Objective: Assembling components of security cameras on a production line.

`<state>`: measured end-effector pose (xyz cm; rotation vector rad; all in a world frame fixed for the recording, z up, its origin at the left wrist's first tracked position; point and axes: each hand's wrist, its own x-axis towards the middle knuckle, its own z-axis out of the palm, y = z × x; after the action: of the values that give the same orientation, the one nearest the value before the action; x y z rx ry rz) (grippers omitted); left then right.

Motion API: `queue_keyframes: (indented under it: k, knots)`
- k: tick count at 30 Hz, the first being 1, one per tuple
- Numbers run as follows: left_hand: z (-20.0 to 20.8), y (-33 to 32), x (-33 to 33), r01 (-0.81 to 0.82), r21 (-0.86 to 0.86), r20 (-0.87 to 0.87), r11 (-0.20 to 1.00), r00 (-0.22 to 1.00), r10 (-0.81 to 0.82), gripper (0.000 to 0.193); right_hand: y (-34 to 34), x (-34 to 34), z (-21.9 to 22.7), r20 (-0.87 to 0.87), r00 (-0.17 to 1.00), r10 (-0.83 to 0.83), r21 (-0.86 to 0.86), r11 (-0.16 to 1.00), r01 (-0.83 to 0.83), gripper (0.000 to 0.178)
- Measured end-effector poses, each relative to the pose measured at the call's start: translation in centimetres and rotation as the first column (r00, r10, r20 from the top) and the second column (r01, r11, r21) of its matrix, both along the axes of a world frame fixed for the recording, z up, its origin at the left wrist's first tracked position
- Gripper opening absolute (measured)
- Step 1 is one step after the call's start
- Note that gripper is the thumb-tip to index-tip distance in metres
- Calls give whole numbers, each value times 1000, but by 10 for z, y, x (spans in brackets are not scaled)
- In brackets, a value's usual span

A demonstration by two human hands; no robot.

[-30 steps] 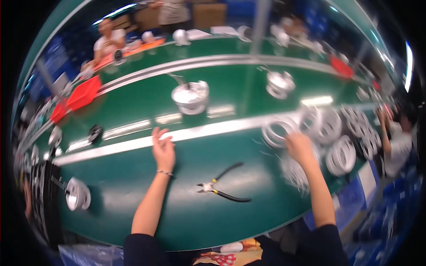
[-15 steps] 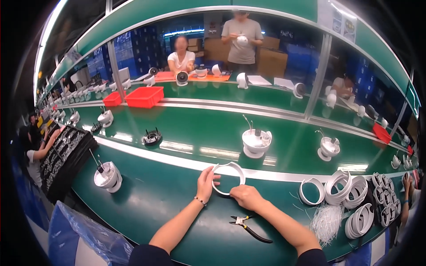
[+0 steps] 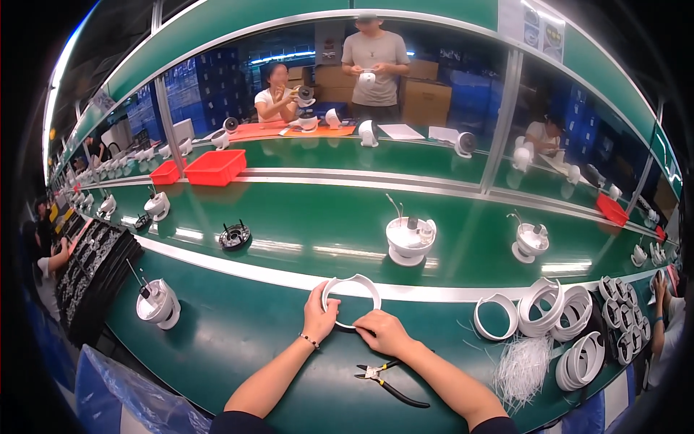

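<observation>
A white plastic ring with a notched rim stands upright between my hands, above the green bench. Its left side is gripped by my left hand, thumb on the inside. My right hand pinches the ring's lower right edge; its fingertips partly cover that spot. Just below lie cutting pliers with black and yellow handles, jaws apart, partly under my right forearm. To the left a white camera-like housing rests tilted on the bench with wires sticking out.
White rings stand in groups at the right, beside a heap of thin white plastic strips. Beyond the bench edge, a green conveyor carries white housings and a black round part. Black trays are stacked left. Several co-workers sit or stand around.
The view has shifted, so most things sit slightly further left. Both hands still hold the ring, which now faces me a little more squarely. A seated co-worker across has raised a hand.
</observation>
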<state>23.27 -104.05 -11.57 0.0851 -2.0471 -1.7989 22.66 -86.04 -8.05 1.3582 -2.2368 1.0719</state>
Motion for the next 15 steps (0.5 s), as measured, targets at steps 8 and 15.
queue_keyframes:
  k: [8, 15]
  knots:
    - [-1, -1, 1, -20, -86, -24, 996, 1000, 18, 40, -2, 0, -1, 13, 1000, 6, 6, 1000, -6, 10]
    - [4, -3, -1, 78, 229, -14, 970, 997, -77, 33, -1, -1, 0, 5, 1000, 3, 15, 1000, -3, 9]
